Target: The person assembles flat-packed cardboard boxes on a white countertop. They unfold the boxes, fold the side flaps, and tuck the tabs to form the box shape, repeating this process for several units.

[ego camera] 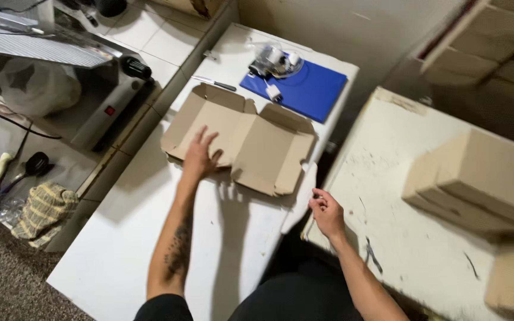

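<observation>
Currently the left hand (200,156) rests flat on an unfolded cardboard box blank (240,142), fingers spread wide and pressing the near-left panel against the white table (114,249); nothing is gripped. The right hand (327,214) hovers over the gap between that table and a second, scuffed white surface (423,249) to the right; its fingers are loosely curled and hold nothing; it stands well apart from the blank.

Position of the work: the blank lies open and nearly flat in the middle of the white table, side flaps slightly raised, the near-right flap reaching toward the table edge. Beyond it lie a blue board (304,92) carrying a clear plastic bag of small parts (275,60) and, just to the left, a knife (214,83); both are clear of the blank. Closed cardboard boxes (477,178) sit on the right-hand surface, blurred. To the left are a metal machine (90,89) on a tiled counter and a checked cloth (44,211) below it.

Judged step: the blank is being steadied before forming; no panel is folded upright yet, so the work appears to be at an early stage.

Requirement for a next move, as a judgement: the free hand would have to reach the right-hand flaps while the left keeps the base pinned; folds should follow the creases; the blank may slide on the smooth top if pressure is released.
</observation>
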